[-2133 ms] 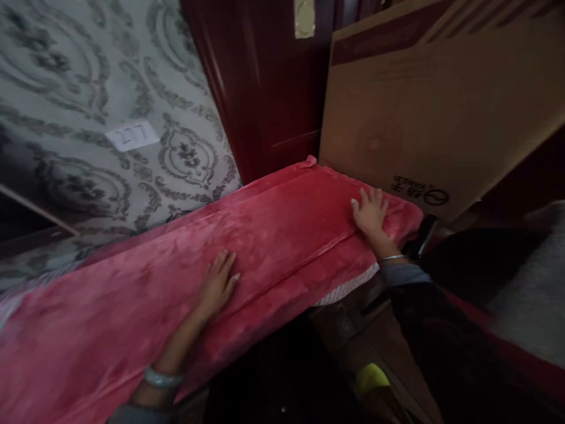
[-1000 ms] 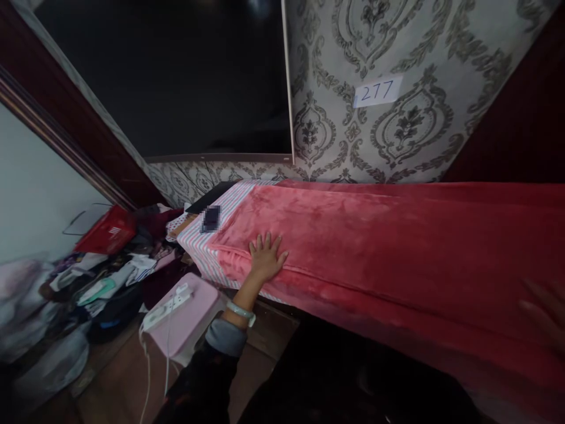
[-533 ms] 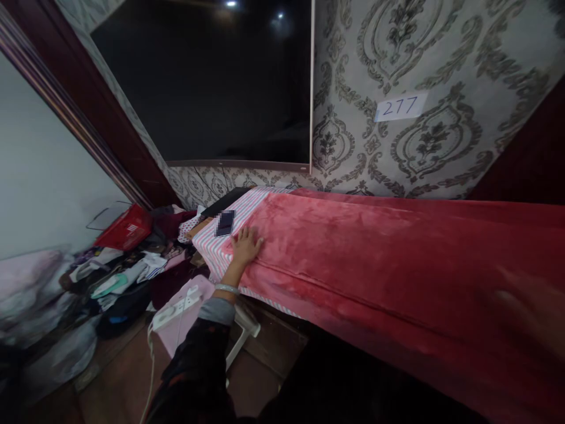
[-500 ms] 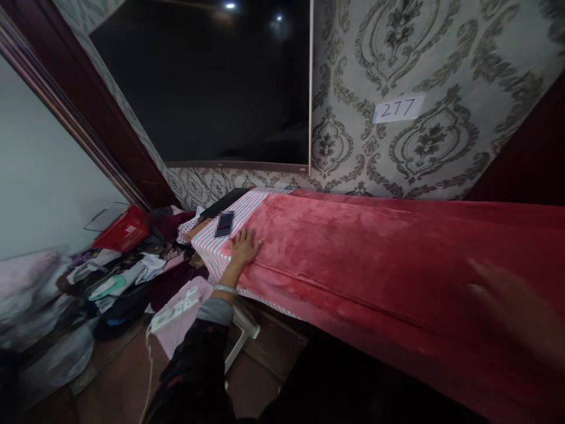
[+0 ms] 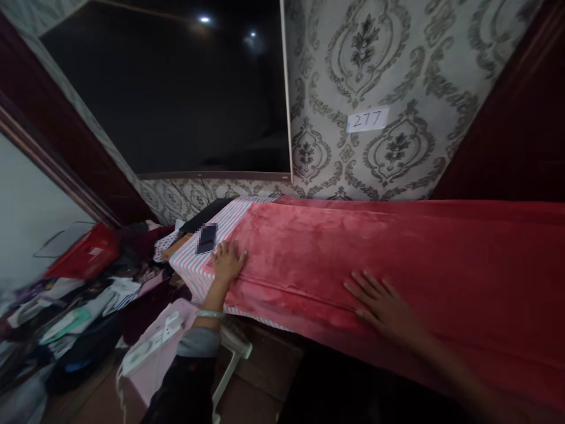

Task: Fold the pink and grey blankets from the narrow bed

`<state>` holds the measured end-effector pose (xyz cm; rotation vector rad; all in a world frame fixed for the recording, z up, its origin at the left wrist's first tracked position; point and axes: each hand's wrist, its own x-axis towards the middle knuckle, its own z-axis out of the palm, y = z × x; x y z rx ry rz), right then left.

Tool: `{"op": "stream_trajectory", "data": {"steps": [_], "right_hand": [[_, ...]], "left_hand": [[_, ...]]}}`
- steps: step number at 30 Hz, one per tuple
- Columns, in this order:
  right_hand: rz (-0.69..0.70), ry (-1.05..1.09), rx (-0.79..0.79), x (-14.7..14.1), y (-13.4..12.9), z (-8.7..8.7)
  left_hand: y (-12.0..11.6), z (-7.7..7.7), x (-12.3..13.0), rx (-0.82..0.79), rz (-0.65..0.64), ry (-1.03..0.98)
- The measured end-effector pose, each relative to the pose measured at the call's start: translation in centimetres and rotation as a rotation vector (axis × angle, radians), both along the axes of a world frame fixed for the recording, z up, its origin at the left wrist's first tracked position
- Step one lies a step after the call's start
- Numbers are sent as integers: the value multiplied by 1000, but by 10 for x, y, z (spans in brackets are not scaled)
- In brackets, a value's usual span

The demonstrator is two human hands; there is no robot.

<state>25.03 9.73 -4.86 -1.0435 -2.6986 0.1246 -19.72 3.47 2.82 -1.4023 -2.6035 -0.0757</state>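
A plush red blanket (image 5: 309,241), folded over along its length, lies across a long surface covered by a striped cloth (image 5: 189,259). My left hand (image 5: 228,262) rests flat on the blanket's left end, fingers spread, with a bracelet on the wrist. Just beyond those fingertips a phone (image 5: 206,238) lies on the striped cloth. Farther right, my right hand (image 5: 388,306) is spread over the blanket near its front fold, palm down. Neither hand grasps anything.
A large television (image 5: 176,94) hangs on the patterned wall, beside a paper marked 277 (image 5: 368,119). Piled clothes (image 5: 97,306) and a red basket (image 5: 88,253) lie at left. A power strip (image 5: 152,344) sits on a pink box (image 5: 145,377) by my left arm.
My right hand has swept left along the blanket from the far right, toward the middle. My left hand stays at the left end. The view has turned slightly right.
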Motion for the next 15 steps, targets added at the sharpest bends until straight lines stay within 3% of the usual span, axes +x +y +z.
{"op": "stream_trajectory", "data": {"steps": [4, 6, 9, 12, 15], "right_hand": [[-29, 52, -134, -32, 13, 35], [-2, 56, -130, -55, 12, 44], [86, 15, -162, -80, -3, 41], [178, 27, -271, -85, -22, 38], [298, 64, -470, -78, -21, 52]], "left_hand": [[16, -1, 16, -134, -244, -58], [18, -3, 19, -192, -217, -83], [14, -4, 14, -216, -141, -86], [16, 3, 7, -248, -114, -110], [36, 20, 8, -207, -141, -75]]}}
